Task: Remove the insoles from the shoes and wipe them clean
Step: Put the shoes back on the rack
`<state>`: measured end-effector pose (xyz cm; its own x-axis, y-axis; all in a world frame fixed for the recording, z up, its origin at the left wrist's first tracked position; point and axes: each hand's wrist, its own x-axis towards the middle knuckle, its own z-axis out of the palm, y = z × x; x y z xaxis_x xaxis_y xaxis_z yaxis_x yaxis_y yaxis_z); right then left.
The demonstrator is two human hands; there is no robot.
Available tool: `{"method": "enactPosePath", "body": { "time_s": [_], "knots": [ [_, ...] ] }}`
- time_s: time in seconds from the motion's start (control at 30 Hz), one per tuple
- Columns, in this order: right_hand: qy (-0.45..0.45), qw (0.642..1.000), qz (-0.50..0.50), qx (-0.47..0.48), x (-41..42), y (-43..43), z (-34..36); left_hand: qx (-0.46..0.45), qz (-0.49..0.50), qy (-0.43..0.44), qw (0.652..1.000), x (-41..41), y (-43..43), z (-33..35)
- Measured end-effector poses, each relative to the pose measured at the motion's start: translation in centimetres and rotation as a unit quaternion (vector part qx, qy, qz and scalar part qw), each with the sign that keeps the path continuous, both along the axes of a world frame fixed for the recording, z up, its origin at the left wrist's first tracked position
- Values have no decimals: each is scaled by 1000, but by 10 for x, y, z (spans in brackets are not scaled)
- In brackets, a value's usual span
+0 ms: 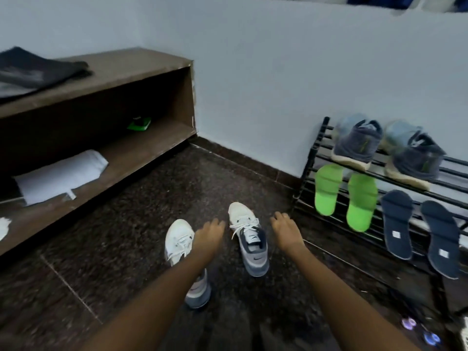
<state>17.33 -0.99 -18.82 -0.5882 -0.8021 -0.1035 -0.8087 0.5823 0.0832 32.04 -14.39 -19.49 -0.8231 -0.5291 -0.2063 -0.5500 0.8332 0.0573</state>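
Two white and grey sneakers stand on the dark floor, toes pointing away from me. My left hand (207,239) hovers over the left sneaker (178,240) and hides its middle; its fingers hang loosely and hold nothing. The right sneaker (249,239) stands between both hands. My right hand (285,230) is just right of it, fingers loosely curled, empty and apart from the shoe. Two green insoles (326,190) and two navy insoles (397,224) lean on the black shoe rack (310,158) at the right.
A pair of blue-grey shoes (357,141) sits on the rack's top tier. At left a brown open shelf unit (141,69) holds a white folded cloth (60,176), a green object (139,122) and a dark towel (33,69) on top. A pale wall runs behind.
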Motion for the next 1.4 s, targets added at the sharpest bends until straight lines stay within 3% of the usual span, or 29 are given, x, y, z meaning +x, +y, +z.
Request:
{"method": "enactPosePath", "body": {
  "time_s": [0.2,0.3,0.53,0.83,1.03,1.4],
  "knots": [
    [-68,996,11,55,19,-19,-67,55,68,0,996,40,0,-62],
    [-84,995,8,62,21,-24,-91,96,80,-82,989,53,4,-93],
    [-125,989,6,82,25,-22,-133,144,109,-134,974,61,2,-136],
    [-75,990,-48,111,13,-25,-164,225,197,-69,952,58,3,-159],
    [-51,993,-21,108,8,-20,-174,198,206,-47,957,56,10,-162],
    [-104,990,-6,100,27,-7,-154,264,245,24,932,70,36,-156]
  ]
}}
